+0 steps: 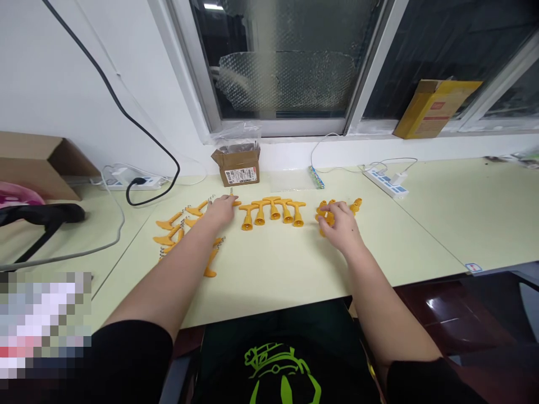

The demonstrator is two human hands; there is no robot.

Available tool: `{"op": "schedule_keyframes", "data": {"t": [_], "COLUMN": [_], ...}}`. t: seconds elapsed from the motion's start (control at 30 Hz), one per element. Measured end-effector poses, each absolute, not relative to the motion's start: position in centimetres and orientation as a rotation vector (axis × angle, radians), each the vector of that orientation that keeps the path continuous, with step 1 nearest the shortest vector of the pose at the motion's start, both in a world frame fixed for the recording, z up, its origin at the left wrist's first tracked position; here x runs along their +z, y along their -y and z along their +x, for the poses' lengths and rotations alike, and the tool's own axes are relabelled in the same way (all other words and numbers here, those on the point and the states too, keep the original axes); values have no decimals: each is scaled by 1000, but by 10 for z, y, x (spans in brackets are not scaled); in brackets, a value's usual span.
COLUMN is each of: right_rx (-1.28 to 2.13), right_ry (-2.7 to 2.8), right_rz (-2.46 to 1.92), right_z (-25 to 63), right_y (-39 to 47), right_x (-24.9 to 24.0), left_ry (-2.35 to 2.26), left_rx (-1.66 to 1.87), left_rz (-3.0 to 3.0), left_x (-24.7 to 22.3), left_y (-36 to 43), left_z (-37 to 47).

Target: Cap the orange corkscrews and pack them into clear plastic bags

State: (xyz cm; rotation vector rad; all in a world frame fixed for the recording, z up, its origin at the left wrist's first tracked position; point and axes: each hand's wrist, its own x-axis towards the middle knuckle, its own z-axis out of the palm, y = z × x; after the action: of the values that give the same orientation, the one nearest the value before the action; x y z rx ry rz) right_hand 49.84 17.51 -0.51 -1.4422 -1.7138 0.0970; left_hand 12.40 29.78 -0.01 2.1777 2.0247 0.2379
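Observation:
My left hand [222, 210] is closed on a yellow T-handled corkscrew, whose handle [236, 203] shows past the fingertips with its metal spiral upward. Several similar corkscrews [167, 238] with bare spirals lie at the left, partly behind my left forearm. Between my hands stands a curved row of yellow T-handles fitted into flared sleeves [275, 209]. Over at the right, my right hand [343, 224] curls its fingers around a yellow sleeve [324, 217] within a small cluster. Another yellow piece [357, 205] lies just beyond that hand. My fingers hide part of the cluster.
An opened small carton [240, 168] sits against the wall beside a clear plastic bag [290, 180]. Power strips [385, 183] lie right and left at the back. A black cable [151, 137] hangs at the left, near a large cardboard box [29, 163].

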Motion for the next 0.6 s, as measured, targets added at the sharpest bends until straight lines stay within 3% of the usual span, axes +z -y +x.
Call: {"op": "schedule_keyframes", "data": {"t": [0.37,0.5,0.6], "right_rx": [236,257,297], "right_ry": [1840,1823,1878], "right_rz": [-1744,-1780,-1841], "right_z": [514,508,501], "right_y": [-154,-161,-166], "right_x": [-20,-19,-18], "left_ry": [-2068,-2038,-1729], "left_rx": [399,1016,1503], "left_rz": [2126,1935,1469], "left_x": [-1,25,45], "left_y": [-313,-299,-280], "left_z": [108,109,125]}}
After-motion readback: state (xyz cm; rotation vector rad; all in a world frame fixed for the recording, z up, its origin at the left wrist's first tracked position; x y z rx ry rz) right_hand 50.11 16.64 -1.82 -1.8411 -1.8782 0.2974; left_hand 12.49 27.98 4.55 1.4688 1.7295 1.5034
